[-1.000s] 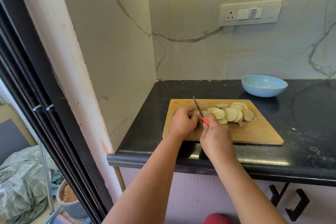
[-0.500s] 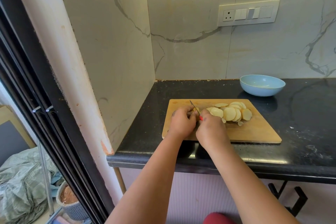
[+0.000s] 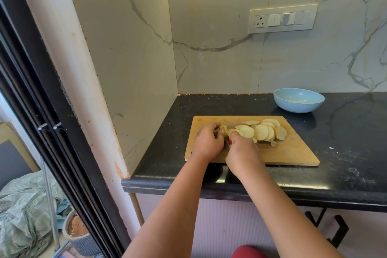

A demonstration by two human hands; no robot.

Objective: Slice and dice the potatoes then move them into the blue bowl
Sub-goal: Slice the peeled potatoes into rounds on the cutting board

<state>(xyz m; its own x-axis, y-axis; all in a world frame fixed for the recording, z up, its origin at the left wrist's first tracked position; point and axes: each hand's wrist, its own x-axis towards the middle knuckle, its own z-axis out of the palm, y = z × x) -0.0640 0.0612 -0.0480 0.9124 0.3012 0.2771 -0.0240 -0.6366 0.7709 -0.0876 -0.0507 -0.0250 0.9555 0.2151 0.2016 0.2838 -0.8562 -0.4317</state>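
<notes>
— Many round potato slices already lie fanned out on your cutting board, so how far along would you say you are?

— Most of the slicing looks done to me. Your left hand curls over the last potato end at the left part of the board, fingers pinching it down. Your right hand is clenched round a knife handle, of which only a red bit shows; the blade is hidden between your hands.

— And what is left?

— As far as I can judge, you finish this last piece, then dice the whole fan of slices, since none of them is cut into cubes yet. After that everything has to go across to the blue bowl.

— Is anything in that bowl?

— No potato that I can see. It stands on the black table behind the board's far right corner, apart from the board, and its inside looks bare apart from a pale glint of light.

— So the potato is all on the board?

— Yes. The slices overlap one another in the middle and toward the far right, with a small scrap or two just beside them, and the uncut end sits under your left fingers.
</notes>
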